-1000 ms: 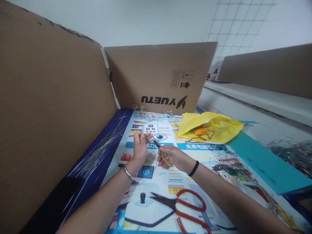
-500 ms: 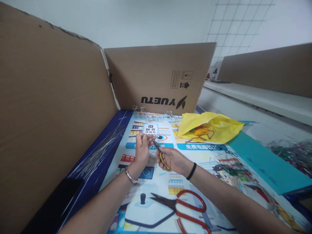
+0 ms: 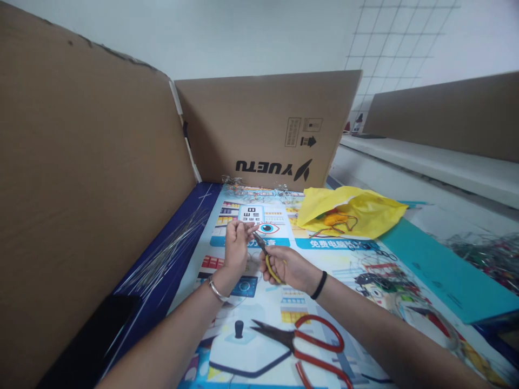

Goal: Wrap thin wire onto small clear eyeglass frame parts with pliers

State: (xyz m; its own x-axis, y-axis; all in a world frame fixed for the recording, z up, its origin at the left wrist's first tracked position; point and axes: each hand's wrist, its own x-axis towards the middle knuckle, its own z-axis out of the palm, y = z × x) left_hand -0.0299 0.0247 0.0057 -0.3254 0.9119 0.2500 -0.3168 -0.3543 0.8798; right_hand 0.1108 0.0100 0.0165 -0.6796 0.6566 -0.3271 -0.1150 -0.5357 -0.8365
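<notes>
My right hand (image 3: 281, 266) is wrapped round yellow-handled pliers (image 3: 271, 268), whose dark jaws point up and left to the fingertips of my left hand (image 3: 237, 243). The fingers of my left hand are pinched together at the jaw tips; whatever they hold is too small to make out. Below both hands, red-handled scissors (image 3: 298, 343) lie on the printed table cover (image 3: 251, 308), blades toward the left.
Cardboard panels (image 3: 267, 129) stand at the back and left. Thin wires (image 3: 162, 256) lie at the left. A yellow bag (image 3: 365, 210) with an orange item sits at the right, beside a teal sheet (image 3: 446, 275) and tangled wire pieces (image 3: 486, 256).
Both hands keep nearly the same pose, with the pliers tips still at the left fingertips. The whole view has shifted very slightly.
</notes>
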